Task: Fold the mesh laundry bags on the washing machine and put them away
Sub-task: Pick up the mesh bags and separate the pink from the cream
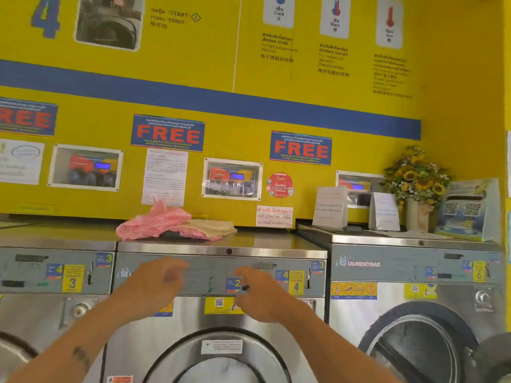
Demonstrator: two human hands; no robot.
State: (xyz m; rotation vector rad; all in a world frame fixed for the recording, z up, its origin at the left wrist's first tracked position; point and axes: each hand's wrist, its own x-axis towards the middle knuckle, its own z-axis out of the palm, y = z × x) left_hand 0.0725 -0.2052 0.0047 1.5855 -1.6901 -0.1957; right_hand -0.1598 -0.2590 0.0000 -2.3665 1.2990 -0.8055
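A pink mesh laundry bag [154,223] lies crumpled on top of the middle washing machine [249,240], against the yellow wall. A cream mesh bag [213,225] lies flat beside it on the right, and something dark [179,235] shows under the pink one. My left hand [154,283] and my right hand [257,293] are raised in front of the machine's control panel, below the bags and apart from them. Both hands hold nothing, and their fingers are spread.
Steel washers stand left [55,272] and right [414,286] of the middle one. On the right washer's top are paper signs [330,207], a vase of sunflowers [417,189] and a QR stand [467,211]. The right washer's door [495,357] hangs open.
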